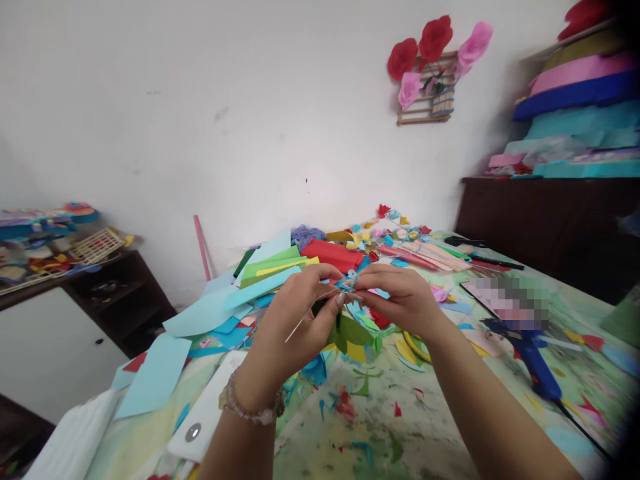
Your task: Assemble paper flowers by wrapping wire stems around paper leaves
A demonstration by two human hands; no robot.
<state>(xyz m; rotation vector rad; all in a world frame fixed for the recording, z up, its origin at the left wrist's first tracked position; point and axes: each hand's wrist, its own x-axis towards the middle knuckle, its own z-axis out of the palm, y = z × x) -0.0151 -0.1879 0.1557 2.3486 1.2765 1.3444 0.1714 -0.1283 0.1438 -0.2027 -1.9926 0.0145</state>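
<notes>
Above the middle of the table, my left hand [300, 310] pinches a thin white stem [296, 329], whose free end slants down across the back of the hand. At the fingertips is a small light-blue paper flower [352, 274]. My right hand [400, 297] comes in from the other side, its thumb and fingers closed on the flower's blue paper. The fingers partly hide the flower and where it meets the stem. Just under my left hand, dark green leaf-shaped pieces [347, 333] show; I cannot tell whether they are attached to the stem.
Coloured sheets [273, 267] and paper scraps spread over the table. A blue glue gun [537, 367] with its cord lies at right, near a phone [505, 303] with a blurred screen. A white device [210, 407] lies at left. Small paper flowers [395, 230] sit at the back.
</notes>
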